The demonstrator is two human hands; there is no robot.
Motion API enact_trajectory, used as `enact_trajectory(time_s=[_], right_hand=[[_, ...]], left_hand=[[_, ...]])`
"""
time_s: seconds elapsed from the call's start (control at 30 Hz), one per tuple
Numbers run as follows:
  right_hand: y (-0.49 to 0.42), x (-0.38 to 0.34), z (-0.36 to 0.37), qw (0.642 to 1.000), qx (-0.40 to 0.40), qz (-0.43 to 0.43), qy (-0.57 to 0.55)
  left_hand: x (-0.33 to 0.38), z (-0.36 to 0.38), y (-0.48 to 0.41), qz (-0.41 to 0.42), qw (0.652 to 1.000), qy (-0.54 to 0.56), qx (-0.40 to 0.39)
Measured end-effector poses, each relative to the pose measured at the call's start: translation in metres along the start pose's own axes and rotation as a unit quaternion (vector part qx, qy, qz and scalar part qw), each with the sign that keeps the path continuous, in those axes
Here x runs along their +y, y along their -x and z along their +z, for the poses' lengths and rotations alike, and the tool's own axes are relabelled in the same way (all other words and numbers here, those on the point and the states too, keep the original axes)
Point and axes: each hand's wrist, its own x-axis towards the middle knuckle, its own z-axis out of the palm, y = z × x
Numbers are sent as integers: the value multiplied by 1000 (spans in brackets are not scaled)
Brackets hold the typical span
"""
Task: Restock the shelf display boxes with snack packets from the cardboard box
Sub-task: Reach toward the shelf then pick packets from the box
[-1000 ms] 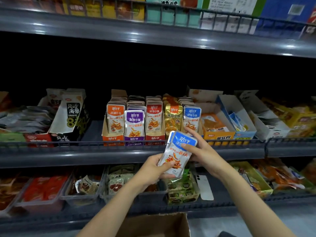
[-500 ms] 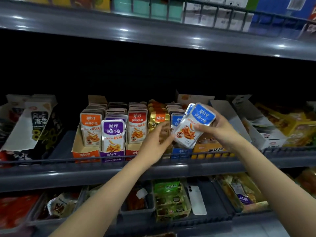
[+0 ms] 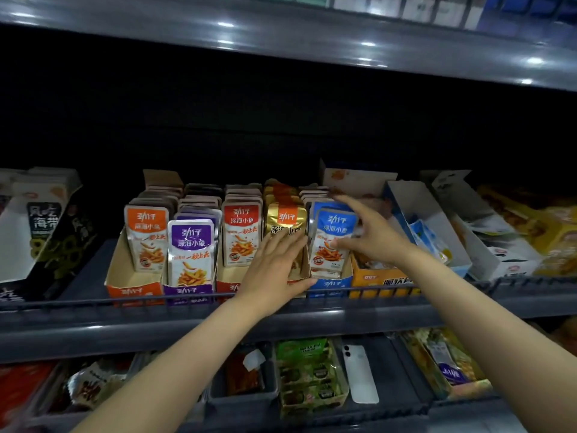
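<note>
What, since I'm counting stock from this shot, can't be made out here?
Head view:
- Gold packet lower half: covered by the left hand.
- Orange box contents: behind the right hand.
- Packet rows behind the fronts: too dark to count.
- Top shelf goods: cut by the upper edge, blurred.
- Cardboard box: out of frame.

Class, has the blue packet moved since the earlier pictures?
Yes. From in front of the shelf edge, the blue packet went up into the blue display box.
</note>
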Motion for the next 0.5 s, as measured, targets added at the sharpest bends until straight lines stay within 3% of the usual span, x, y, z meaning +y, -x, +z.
enact_trajectory(time_s=[0.13, 0.3, 0.5], right_hand=[[-4, 10, 3, 991, -20, -49, 125], [-5, 15, 3, 989, -83, -40, 117], [-3, 5, 1, 987, -76, -43, 136]], left_hand=[[-1, 2, 0, 13, 1000, -8, 0], [1, 2, 1, 13, 1000, -15, -4], [1, 1, 1, 11, 1000, -14, -5]])
